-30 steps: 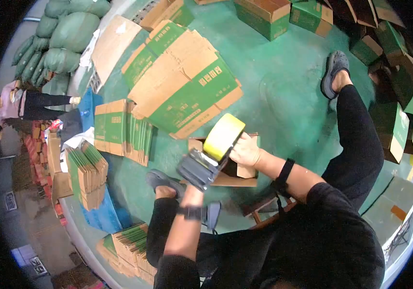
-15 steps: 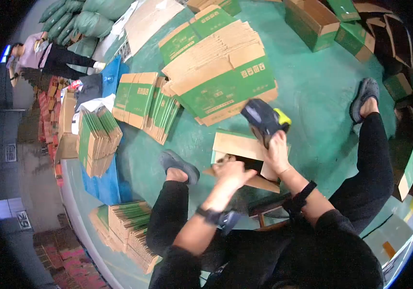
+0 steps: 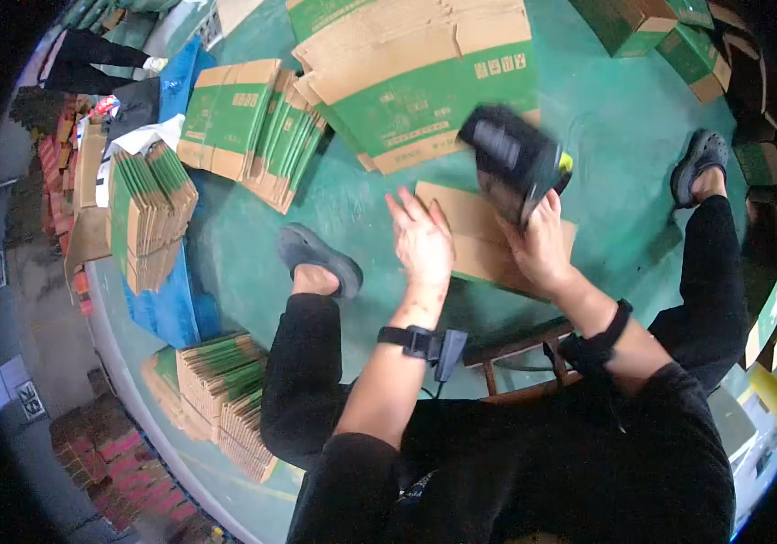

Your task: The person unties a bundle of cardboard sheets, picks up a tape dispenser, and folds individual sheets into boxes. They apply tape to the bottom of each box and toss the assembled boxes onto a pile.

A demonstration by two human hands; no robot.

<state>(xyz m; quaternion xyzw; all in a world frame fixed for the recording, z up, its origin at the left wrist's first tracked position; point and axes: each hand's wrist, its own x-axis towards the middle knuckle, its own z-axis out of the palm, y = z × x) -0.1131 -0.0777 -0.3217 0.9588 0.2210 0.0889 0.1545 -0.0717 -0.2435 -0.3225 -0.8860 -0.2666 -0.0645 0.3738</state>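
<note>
Since half a second ago the carton has gone from gaping open, with the left hand reaching into it, to lying with its brown flaps folded flat, and the tape dispenser has lifted a little higher over its far edge. The carton sits on the green floor just in front of the person's knees, and everything else is best placed from it. The left hand hovers over the carton's near left corner with fingers spread and palm turned inward, apparently just off the cardboard; whether it touches the flap I cannot tell. It looks placed to keep the flaps down and together. The right hand is clenched around the tape dispenser's handle, holding it tilted above the carton's far side, seemingly so its front edge can meet the seam. Beyond the carton lies a large flattened box, to its far left a fan of folded green and brown blanks, and further left stacked bundles on a blue sheet. A wooden stool stands just nearer than the carton
</note>
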